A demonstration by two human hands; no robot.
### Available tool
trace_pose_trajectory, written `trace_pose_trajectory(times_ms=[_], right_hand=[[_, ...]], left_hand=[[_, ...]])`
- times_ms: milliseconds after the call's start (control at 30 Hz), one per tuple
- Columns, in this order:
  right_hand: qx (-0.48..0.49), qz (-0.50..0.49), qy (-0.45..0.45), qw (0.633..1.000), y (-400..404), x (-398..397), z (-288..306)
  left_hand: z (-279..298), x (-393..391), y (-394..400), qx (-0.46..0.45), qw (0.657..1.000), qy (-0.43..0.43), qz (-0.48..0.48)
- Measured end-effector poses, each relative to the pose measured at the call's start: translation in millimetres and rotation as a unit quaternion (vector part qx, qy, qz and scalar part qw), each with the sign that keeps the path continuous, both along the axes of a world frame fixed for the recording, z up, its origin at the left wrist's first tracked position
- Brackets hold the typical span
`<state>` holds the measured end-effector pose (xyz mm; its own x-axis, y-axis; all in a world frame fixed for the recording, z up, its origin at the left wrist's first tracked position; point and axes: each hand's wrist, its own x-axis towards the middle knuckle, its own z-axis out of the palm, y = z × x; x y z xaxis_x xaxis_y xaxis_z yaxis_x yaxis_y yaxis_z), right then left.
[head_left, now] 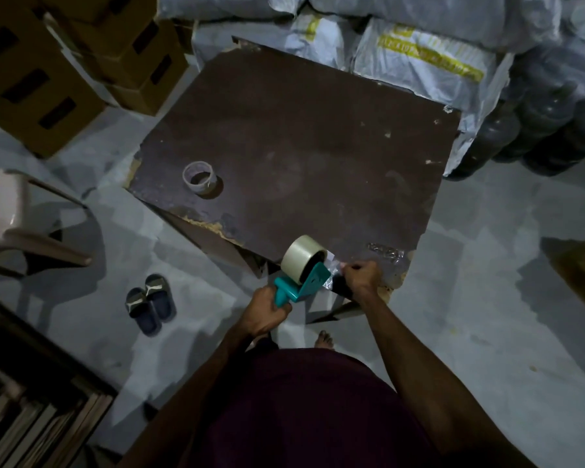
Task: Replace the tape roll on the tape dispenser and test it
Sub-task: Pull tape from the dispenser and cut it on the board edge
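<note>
Grey concrete floor [470, 282] underfoot; slippers [151, 304] left of grip. Dim storage room. Dark worn table [301, 136], chipped near edge. Left hand [265, 309] closed round handle of teal dispenser [301, 282], full tape roll [301, 255] mounted. Right hand [360, 276] beside dispenser mouth, fingers pinching loose tape end [335, 270]. Beyond grip, left: empty core [200, 177] on table. Farther: cardboard boxes [48, 79], white sacks [419, 55].

My only view sits on the head, looking steeply down and forward over the torso at the dark surface [301, 136], both forearms close below
</note>
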<state>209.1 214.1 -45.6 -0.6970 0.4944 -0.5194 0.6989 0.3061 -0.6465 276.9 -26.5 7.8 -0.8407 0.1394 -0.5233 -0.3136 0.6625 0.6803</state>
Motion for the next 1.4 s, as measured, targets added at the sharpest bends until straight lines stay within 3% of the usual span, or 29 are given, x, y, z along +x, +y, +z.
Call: trace_pose_trajectory(times_ms=[267, 533, 667, 767, 900, 1100, 1400], right_hand=[[0.050, 0.043, 0.039, 0.997, -11, 5, 6], [0.141, 0.167, 0.119, 0.969, -6, 13, -8], [0.181, 0.345, 0.131, 0.912, 4, 24, -14], [0.227, 0.404, 0.101, 0.880, 3, 40, -11], [0.350, 0.494, 0.048, 0.795, -1, 54, -6], [0.376, 0.528, -0.038, 0.760, -1, 51, 1], [0.344, 0.491, -0.025, 0.800, 0, 49, 9]], left_hand=[[-6, 2, -5, -0.010, 1.000, -0.003, -0.011], [-12, 6, 4, -0.040, 0.999, -0.020, -0.024], [-11, 7, 8, -0.054, 0.998, -0.019, -0.034], [-9, 8, 10, -0.058, 0.998, -0.012, -0.038], [-6, 11, 13, -0.063, 0.997, -0.005, -0.044], [-4, 15, 16, -0.060, 0.997, -0.016, -0.036], [-1, 28, 15, -0.116, 0.992, -0.030, -0.043]])
